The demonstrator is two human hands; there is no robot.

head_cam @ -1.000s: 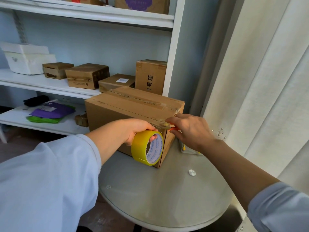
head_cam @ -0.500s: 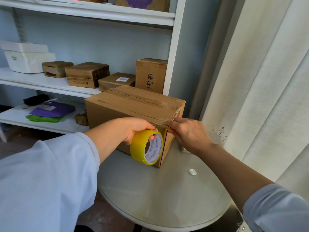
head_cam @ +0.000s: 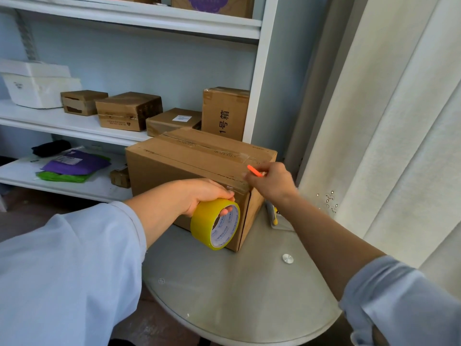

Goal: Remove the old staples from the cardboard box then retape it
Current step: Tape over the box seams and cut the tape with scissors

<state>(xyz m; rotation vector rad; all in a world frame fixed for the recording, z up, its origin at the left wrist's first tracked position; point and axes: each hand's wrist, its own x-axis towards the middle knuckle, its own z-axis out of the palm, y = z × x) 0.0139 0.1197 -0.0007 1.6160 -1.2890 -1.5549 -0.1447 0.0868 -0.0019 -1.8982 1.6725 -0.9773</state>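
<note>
A brown cardboard box stands on a round glass table, its top flaps shut and taped along the seam. My left hand grips a yellow roll of tape against the box's near face, fingers through the core. A clear strip of tape runs from the roll over the near top corner of the box. My right hand is at that corner and pinches a small orange tool over the box's top edge.
A white shelf unit stands right behind the box, with several smaller cardboard boxes and purple and green bags. White curtains hang at the right. A small yellow and grey object lies on the table beside the box.
My right hand has lifted from the box's near corner edge up to its top edge, and the orange tool now shows above the fingers. My left hand keeps the roll in place.
</note>
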